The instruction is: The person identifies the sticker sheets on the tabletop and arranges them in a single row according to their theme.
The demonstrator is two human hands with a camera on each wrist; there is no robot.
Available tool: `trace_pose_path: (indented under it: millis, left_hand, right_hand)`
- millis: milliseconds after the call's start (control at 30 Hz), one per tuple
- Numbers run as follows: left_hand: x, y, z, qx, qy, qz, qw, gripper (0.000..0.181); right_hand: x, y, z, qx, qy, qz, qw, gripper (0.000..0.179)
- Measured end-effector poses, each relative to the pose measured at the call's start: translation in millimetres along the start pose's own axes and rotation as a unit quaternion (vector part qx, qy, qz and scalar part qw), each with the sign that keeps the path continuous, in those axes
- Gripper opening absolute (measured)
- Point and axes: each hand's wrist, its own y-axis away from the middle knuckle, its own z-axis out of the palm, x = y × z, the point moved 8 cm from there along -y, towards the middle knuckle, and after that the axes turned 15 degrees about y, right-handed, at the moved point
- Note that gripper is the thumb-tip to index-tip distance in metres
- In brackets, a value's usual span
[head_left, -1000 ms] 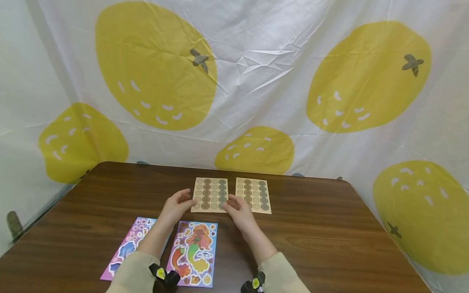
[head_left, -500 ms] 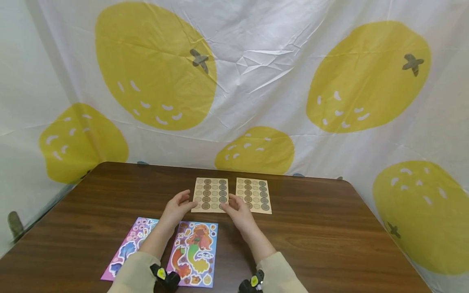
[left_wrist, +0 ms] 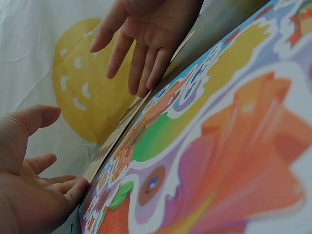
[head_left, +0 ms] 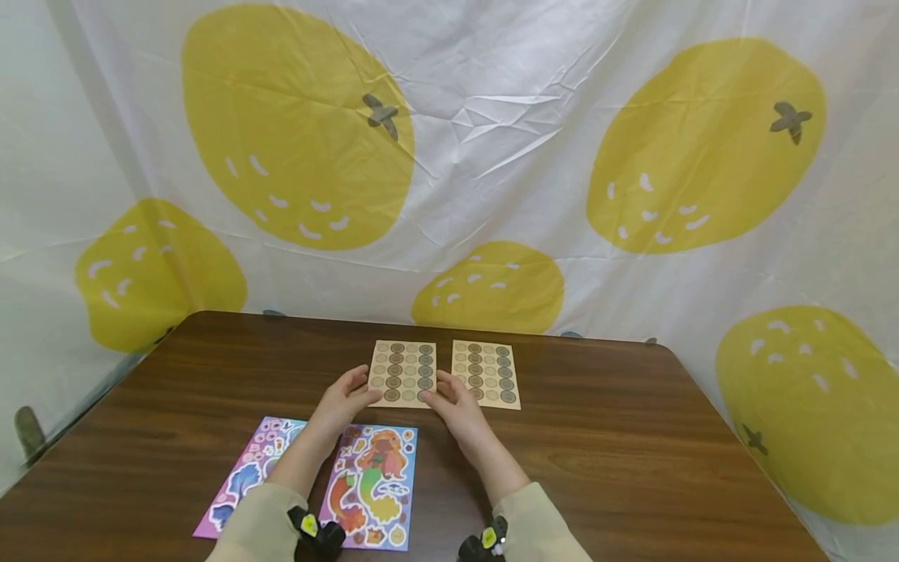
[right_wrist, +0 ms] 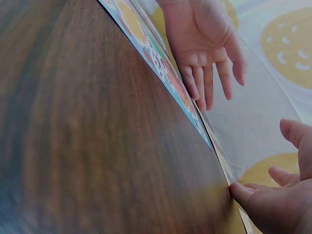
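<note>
In the head view my left hand [head_left: 344,398] lies at the left edge of a tan sheet of round stickers [head_left: 403,375]. My right hand [head_left: 456,402] is at the same sheet's right edge. Both thumbs reach over its near corners. From the wrist views, the fingers of the left hand [left_wrist: 36,170] and right hand [right_wrist: 282,195] look relaxed and fairly straight, little-finger side down, thumbs raised apart from them. Neither hand pinches the sheet. A second tan sticker sheet [head_left: 502,378] lies just right of it, partly behind the right hand.
Two colourful sticker sheets lie nearer: a mermaid sheet [head_left: 372,484], and a purple-blue sheet [head_left: 246,476] partly covered by the left forearm. They all lie on a dark wooden table [head_left: 618,468]. A white curtain with yellow fruit prints [head_left: 492,289] hangs behind the far edge.
My left hand has shifted very slightly right, its thumb a little further over the tan sheet. The right hand and the other sheets look practically unmoved.
</note>
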Motion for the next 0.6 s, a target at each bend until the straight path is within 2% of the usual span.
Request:
trace_pose_path:
  millis: [400,600]
  left_hand:
    - [-2.1,-2.4,-0.1,-0.021,0.013,-0.005,0.9997,0.070]
    - [-2.8,-0.9,-1.2,-0.027,0.033,-0.017,0.9989,0.071]
  right_hand:
    - [0.7,-0.3,-0.2,0.004,0.001,0.001,1.0000,0.063]
    - [2.4,-2.0,2.3,-0.013,-0.035,0.008,0.9993,0.063]
